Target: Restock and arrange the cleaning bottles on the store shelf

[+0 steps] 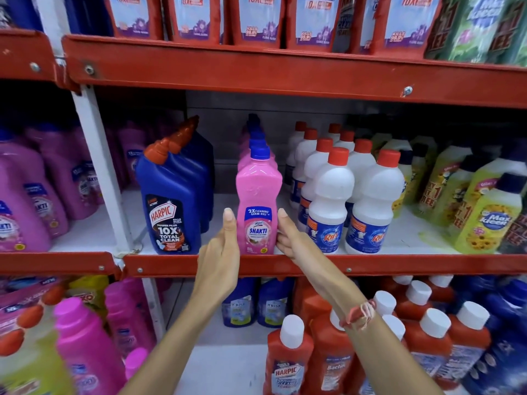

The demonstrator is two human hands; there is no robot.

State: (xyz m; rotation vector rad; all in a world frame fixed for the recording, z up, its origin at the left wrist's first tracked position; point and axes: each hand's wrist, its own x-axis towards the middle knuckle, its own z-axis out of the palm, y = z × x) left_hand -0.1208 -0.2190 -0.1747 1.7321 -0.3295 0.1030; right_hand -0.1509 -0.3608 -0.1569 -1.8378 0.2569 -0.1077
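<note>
A pink Shakti bottle [258, 206] with a blue cap stands upright at the front edge of the middle shelf [313, 265], heading a row of like pink bottles behind it. My left hand [225, 246] lies flat against the bottle's left side, fingers straight. My right hand [288, 238] touches its right side low down, fingers curled at the label. Both hands flank the bottle; neither wraps around it.
Blue Harpic bottles [171, 206] stand left of the pink row, white red-capped Rin bottles [328, 201] to its right, then yellow-green Max Kleen bottles [487, 215]. Red pouches [262, 18] hang above. Orange Harpic bottles [288, 363] and pink bottles [82, 346] fill the lower shelf.
</note>
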